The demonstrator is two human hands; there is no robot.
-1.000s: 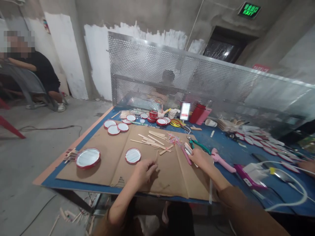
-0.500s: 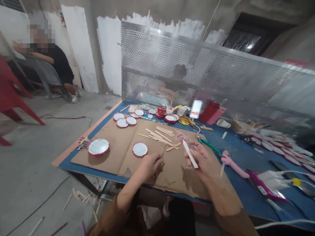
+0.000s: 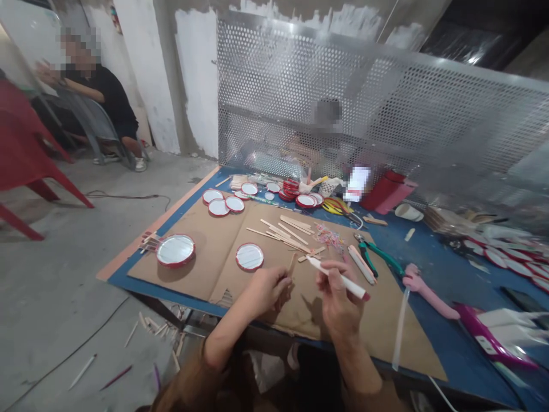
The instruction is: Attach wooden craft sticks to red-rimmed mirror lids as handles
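Marker (white, red-tipped) held in right hand.

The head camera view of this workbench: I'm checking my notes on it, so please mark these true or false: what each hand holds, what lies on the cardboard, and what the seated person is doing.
1. The right hand holds a white stick with a red tip. True.
2. The left hand holds green-handled pliers. False: it pinches a thin wooden stick.
3. A red-rimmed disc lies on the cardboard sheet. True.
4. The seated person is working at the table. False: they sit by the wall, away from it.
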